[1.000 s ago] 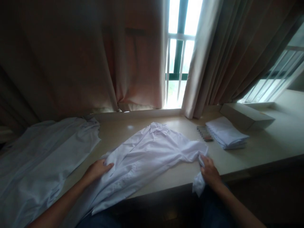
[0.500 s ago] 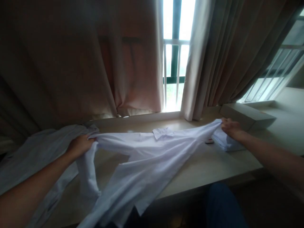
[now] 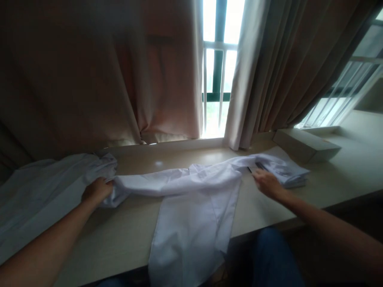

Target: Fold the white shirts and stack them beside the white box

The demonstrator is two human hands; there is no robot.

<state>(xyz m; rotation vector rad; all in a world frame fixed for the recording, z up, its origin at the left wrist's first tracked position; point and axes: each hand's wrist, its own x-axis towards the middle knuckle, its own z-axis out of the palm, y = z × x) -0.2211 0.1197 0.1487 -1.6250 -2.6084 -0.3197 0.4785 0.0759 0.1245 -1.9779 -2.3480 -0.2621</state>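
Note:
A white long-sleeved garment with a collar, like a shirt or coat (image 3: 191, 215), lies stretched across the ledge, its body hanging over the front edge. My left hand (image 3: 97, 191) is closed on the end of its left sleeve. On the other side, my right hand (image 3: 267, 183) is closed around a small dark flat object (image 3: 259, 165), perhaps a phone; its face is mostly hidden. The garment's right sleeve (image 3: 242, 160) runs just behind that hand, over a folded white stack (image 3: 291, 171).
More white clothing (image 3: 54, 187) is heaped at the left. A pale box (image 3: 308, 144) stands at the back right of the wooden ledge (image 3: 119, 243). Curtains (image 3: 167, 79) hang behind, around a barred window (image 3: 217, 71). My knee (image 3: 273, 255) is below the front edge.
My right hand has let go of the right sleeve, moved left and down, and taken hold of the dark object. The garment has slackened and its body now hangs straighter down.

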